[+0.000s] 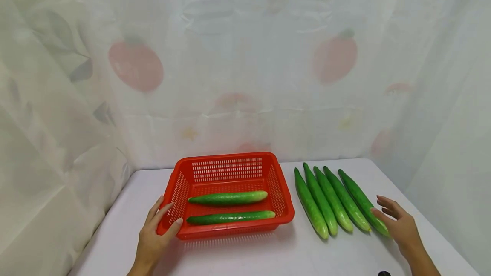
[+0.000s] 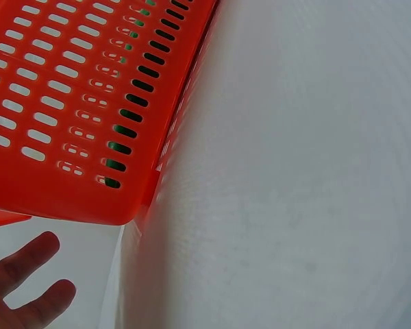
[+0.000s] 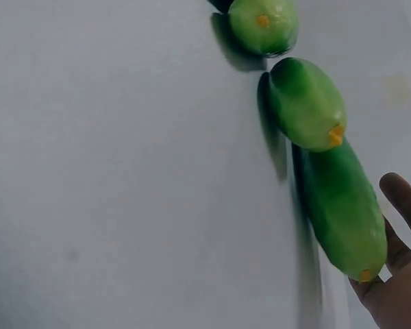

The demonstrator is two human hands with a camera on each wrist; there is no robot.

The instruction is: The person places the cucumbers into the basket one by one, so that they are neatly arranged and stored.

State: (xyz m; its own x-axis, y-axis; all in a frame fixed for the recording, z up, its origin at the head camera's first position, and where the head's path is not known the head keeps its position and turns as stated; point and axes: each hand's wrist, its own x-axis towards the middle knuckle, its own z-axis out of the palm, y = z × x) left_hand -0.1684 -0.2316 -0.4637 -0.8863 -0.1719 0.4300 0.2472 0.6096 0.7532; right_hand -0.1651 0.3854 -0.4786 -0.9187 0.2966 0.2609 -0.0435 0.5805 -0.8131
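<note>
A red plastic basket with slotted walls holds two green cucumbers, a rear one and a front one, both lying crosswise. My left hand is at the basket's front left corner, fingers spread; the left wrist view shows two fingertips apart from the red wall. To the right of the basket, several cucumbers lie side by side in a slanting row. Beside the near end of the rightmost cucumber is my right hand, fingers slightly bent and not gripping. Whether it touches that cucumber, I cannot tell.
Everything stands on a white-covered table. A pale curtain with faded fruit prints hangs behind the table, and sheeting closes off the left side. A small black object shows at the bottom edge.
</note>
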